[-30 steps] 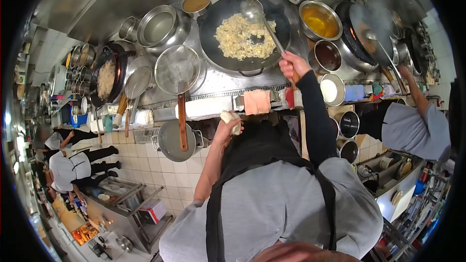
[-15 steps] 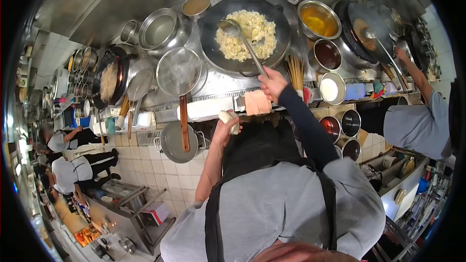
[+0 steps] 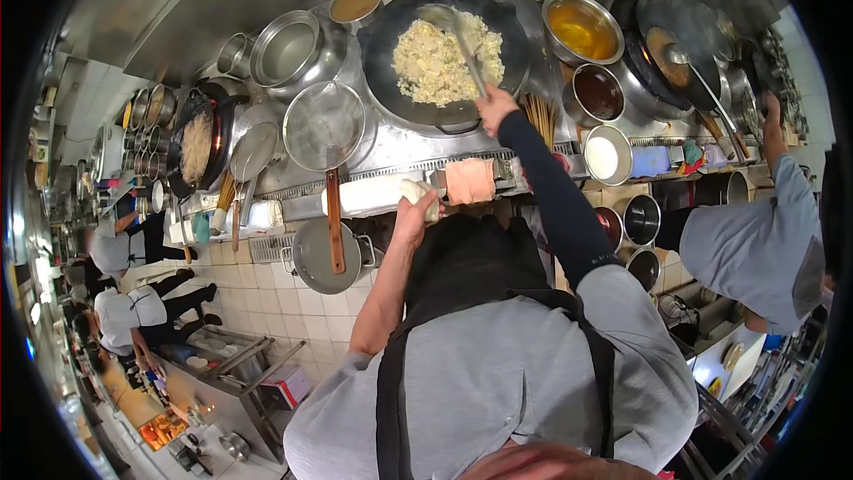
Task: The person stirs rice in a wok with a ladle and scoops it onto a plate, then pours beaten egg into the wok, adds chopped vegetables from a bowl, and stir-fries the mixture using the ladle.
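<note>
My right hand (image 3: 496,110) is closed round the handle of a metal ladle (image 3: 466,49), reaching over a large black wok (image 3: 382,71). The ladle's bowl, smeared by motion, is at the far edge of the fried rice (image 3: 426,62), which is pale with yellow bits. My left hand (image 3: 413,216) grips a bunched white cloth (image 3: 416,193) at the counter's front edge, to the left of a folded orange cloth (image 3: 469,180).
A mesh strainer (image 3: 324,124) with a wooden handle sits left of the wok. Metal bowls of yellow liquid (image 3: 582,28) and dark sauce (image 3: 598,93) stand to the right, beside a bamboo brush (image 3: 538,114). A co-worker (image 3: 751,227) stands at another wok (image 3: 671,62) on the right.
My right hand has moved forward, pushing the ladle to the wok's far side. The rice is gathered closer together. At right, the co-worker's hand has left the other ladle's handle.
</note>
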Demonstrator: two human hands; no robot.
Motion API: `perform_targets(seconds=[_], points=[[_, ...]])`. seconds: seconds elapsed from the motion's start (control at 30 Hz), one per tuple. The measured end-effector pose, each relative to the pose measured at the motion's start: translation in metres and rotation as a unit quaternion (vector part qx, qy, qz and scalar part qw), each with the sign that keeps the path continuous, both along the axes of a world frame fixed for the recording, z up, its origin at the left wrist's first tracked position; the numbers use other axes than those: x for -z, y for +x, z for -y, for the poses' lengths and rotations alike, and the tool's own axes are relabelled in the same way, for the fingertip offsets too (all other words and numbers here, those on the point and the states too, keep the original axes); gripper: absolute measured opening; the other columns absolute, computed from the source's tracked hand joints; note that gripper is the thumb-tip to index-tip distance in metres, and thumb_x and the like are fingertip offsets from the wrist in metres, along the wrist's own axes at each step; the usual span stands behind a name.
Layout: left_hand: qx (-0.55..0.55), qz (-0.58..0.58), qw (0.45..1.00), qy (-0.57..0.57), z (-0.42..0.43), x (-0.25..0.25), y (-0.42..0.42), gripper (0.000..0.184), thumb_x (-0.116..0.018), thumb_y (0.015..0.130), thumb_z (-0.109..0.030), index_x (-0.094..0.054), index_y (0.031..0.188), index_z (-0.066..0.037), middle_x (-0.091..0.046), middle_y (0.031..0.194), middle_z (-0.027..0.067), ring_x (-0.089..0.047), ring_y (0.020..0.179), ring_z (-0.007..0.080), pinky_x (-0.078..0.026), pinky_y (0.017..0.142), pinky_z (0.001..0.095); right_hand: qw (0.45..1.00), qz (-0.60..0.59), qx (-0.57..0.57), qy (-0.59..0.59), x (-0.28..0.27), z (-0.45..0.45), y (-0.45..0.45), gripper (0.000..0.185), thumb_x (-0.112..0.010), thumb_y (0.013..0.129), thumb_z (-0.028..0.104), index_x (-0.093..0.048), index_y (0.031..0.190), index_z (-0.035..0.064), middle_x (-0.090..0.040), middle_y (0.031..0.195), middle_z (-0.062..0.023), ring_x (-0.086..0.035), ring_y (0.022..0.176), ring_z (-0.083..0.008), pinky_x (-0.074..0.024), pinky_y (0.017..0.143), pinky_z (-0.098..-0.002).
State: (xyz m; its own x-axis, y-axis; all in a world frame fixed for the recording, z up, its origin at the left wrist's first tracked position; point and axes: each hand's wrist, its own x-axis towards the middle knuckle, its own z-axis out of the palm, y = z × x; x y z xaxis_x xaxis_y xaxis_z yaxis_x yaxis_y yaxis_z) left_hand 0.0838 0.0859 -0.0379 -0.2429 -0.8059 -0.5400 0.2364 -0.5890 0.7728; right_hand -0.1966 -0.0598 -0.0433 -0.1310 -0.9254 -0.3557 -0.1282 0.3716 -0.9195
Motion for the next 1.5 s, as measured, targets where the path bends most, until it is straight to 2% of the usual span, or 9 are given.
perform_targets(seconds=[0.07,0.2,0.4,0.53,0.73,0.97,1.13,1.33,1.5], points=[[-0.021,-0.025,0.999,0.035,0.009,-0.017,-0.011,0.024,-0.062,0.102,-0.025,-0.059,0.109,-0.002,-0.067,0.086,0.0108,-0.066,0.067,0.0188,-0.051,0.053,0.0296,0.955,-0.262,-0.074,-0.116,0.027,0.004,0.012,0.046,-0.058,0.1,0.023,-0.044,0.141,0.0042,-0.065,0.08,-0.0226,-0.062,0.062,-0.036,-0.05,0.059,-0.0483],[-0.071,-0.147,0.98,0.113,0.025,-0.009,-0.006,0.038,-0.055,0.104,-0.04,-0.06,0.107,-0.003,-0.065,0.083,0.0151,-0.06,0.062,0.0182,-0.044,0.046,0.0236,0.931,-0.289,-0.213,-0.057,-0.018,-0.082,-0.003,0.057,-0.055,0.099,0.023,-0.039,0.151,0.0089,-0.067,0.095,-0.0323,-0.064,0.088,-0.0507,-0.0497,0.077,-0.0564],[-0.116,-0.324,0.917,0.201,0.056,0.008,0.006,0.053,-0.053,0.103,-0.051,-0.057,0.114,0.001,-0.062,0.097,0.0188,-0.059,0.07,0.0183,-0.043,0.047,0.0203,0.88,-0.426,-0.205,-0.042,-0.004,-0.211,-0.19,0.065,-0.057,0.099,0.022,-0.034,0.156,0.04,-0.071,0.101,-0.0202,-0.069,0.085,-0.0421,-0.0546,0.073,-0.0518],[-0.091,-0.284,0.939,0.172,0.091,0.01,-0.036,0.054,-0.047,0.103,-0.057,-0.057,0.114,-0.006,-0.061,0.098,0.0172,-0.06,0.079,0.0275,-0.05,0.054,0.029,0.847,-0.5,-0.141,-0.111,-0.027,-0.17,-0.259,0.069,-0.057,0.096,0.015,-0.034,0.157,0.0382,-0.069,0.106,-0.0204,-0.067,0.097,-0.0421,-0.0529,0.084,-0.0526],[-0.071,-0.103,0.967,0.223,0.14,0.04,-0.11,0.039,-0.054,0.099,-0.05,-0.055,0.104,-0.011,-0.06,0.094,0.0136,-0.061,0.076,0.0295,-0.049,0.053,0.0335,0.918,-0.387,-0.089,0.009,0.052,-0.036,-0.036,0.061,-0.063,0.095,0.031,-0.042,0.152,0.0225,-0.072,0.103,-0.022,-0.068,0.098,-0.0444,-0.0536,0.086,-0.0505],[-0.01,-0.047,0.963,0.265,0.176,0.099,-0.107,0.026,-0.067,0.086,-0.028,-0.054,0.099,-0.01,-0.056,0.083,0.0103,-0.058,0.063,0.0247,-0.049,0.047,0.0303,0.884,-0.404,-0.228,-0.057,-0.068,-0.177,-0.019,0.048,-0.055,0.096,0.016,-0.048,0.141,0.0001,-0.066,0.096,-0.0323,-0.067,0.08,-0.0459,-0.0533,0.074,-0.0504],[-0.122,-0.111,0.973,0.162,0.028,-0.025,-0.124,0.021,-0.062,0.095,-0.019,-0.055,0.113,-0.011,-0.063,0.098,0.0089,-0.065,0.069,0.023,-0.05,0.049,0.0299,0.916,-0.373,-0.143,-0.025,-0.051,-0.148,-0.04,0.058,-0.057,0.097,0.019,-0.041,0.149,-0.0031,-0.064,0.109,-0.0353,-0.066,0.094,-0.0469,-0.0535,0.082,-0.0473],[-0.116,-0.136,0.962,0.206,0.053,-0.069,-0.07,0.012,-0.057,0.095,-0.012,-0.057,0.105,-0.006,-0.065,0.091,0.0093,-0.064,0.071,0.0215,-0.055,0.056,0.0306,0.945,-0.186,-0.237,0.127,-0.225,-0.206,-0.094,0.053,-0.057,0.099,0.018,-0.045,0.149,0.0045,-0.069,0.113,-0.0239,-0.067,0.104,-0.0388,-0.0517,0.093,-0.043],[-0.002,-0.028,0.989,0.142,0.035,0.004,-0.091,0.022,-0.058,0.099,-0.023,-0.059,0.116,-0.009,-0.064,0.087,0.0045,-0.063,0.069,0.0203,-0.054,0.053,0.0321,0.947,-0.262,-0.158,-0.1,-0.104,-0.164,-0.079,0.044,-0.06,0.094,0.017,-0.056,0.134,-0.0007,-0.069,0.102,-0.0239,-0.067,0.097,-0.0376,-0.0511,0.089,-0.0434]])
